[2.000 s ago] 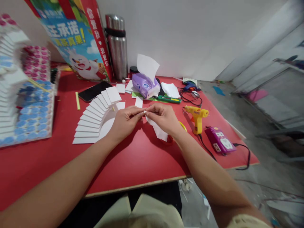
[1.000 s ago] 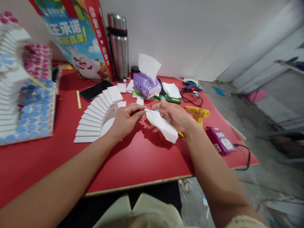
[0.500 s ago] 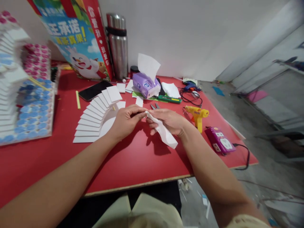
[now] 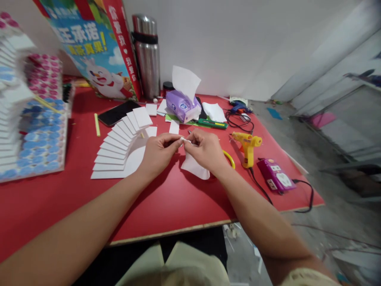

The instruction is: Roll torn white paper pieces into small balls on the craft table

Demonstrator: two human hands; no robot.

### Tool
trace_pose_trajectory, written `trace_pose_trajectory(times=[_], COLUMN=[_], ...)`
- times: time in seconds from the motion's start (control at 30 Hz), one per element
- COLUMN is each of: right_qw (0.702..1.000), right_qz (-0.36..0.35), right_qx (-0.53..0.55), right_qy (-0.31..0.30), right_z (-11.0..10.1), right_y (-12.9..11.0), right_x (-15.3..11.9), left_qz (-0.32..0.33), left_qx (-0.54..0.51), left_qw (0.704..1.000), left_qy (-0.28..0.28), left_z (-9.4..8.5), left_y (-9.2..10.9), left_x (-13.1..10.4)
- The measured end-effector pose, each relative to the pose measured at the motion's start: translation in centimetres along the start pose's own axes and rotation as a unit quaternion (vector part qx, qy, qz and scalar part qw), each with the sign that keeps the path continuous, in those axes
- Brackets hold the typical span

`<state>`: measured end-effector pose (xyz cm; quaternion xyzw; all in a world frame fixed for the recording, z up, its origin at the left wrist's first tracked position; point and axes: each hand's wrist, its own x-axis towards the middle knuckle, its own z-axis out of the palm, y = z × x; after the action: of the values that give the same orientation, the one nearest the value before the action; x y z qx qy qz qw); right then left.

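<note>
Between both hands is a white tissue (image 4: 195,167), its end pinched to a twisted tip and its loose part hanging over the red table. My left hand (image 4: 159,153) is closed, with thumb and forefinger on the tip. From the other side my right hand (image 4: 206,149) pinches the same tissue close to the left fingertips. Left of my hands lies a fan-shaped stack of white boards (image 4: 114,147) beside a white curved sheet (image 4: 135,161). Yellow-handled scissors (image 4: 229,159) lie partly hidden behind my right wrist.
A yellow glue gun (image 4: 247,147) and a purple power socket (image 4: 275,174) are at the right. Behind stand a purple tissue pack (image 4: 181,105), a steel flask (image 4: 148,59) and a printed box (image 4: 98,51). A phone (image 4: 117,113) lies near a green cutter (image 4: 212,124). Blue rolls (image 4: 41,145) fill the left.
My right hand has turned from lying flat under the tissue to pinching it near the left fingertips. The tissue's loose end has swung left and down, and the scissors' yellow handle shows.
</note>
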<state>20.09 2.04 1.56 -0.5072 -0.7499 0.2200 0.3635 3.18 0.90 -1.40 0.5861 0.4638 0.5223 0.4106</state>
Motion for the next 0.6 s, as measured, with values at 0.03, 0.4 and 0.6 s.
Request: trace_pose_trajectory(times=[0.03,0.4,0.6], right_qw=[1.0,0.981,0.988], right_qz=[-0.007,0.04,-0.01], right_qx=[0.007,0.189,0.151], right_qy=[0.009,0.003,-0.007], right_z=[0.2,1.0,-0.2], right_y=[-0.1,-0.1,0.3], right_x=[-0.1,-0.2,0.2], left_qz=[0.025,0.251,0.175], left_qx=[0.019,0.188,0.052], left_qw=[0.999,0.948,0.983], left_qy=[0.01,0.052,0.008], left_z=[0.0,0.1,-0.1], left_y=[0.2,0.2,0.5], left_x=[-0.1,-0.7,-0.2])
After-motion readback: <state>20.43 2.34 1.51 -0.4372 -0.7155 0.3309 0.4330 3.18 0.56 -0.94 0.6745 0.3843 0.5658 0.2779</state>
